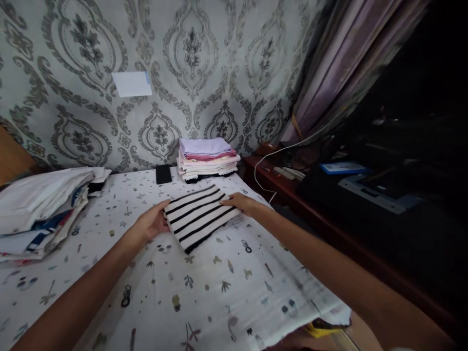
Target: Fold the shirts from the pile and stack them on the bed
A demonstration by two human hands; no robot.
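Observation:
A folded black-and-white striped garment (201,217) is held between my two hands, just above or on the printed bed sheet (204,302); I cannot tell whether it touches. My left hand (155,221) grips its left edge, fingers partly hidden beneath the cloth. At the opposite edge, my right hand (241,203) pinches the fabric between thumb and fingers. Behind the striped piece stands a stack of folded clothes (208,160), lilac on top with pink and white layers below.
A larger pile of folded clothes (40,209) lies at the left. Near the wall is a flat black object (163,174). Along the right runs a dark red wooden surface (266,174) with a white cable (260,170) and a blue-edged item (343,168).

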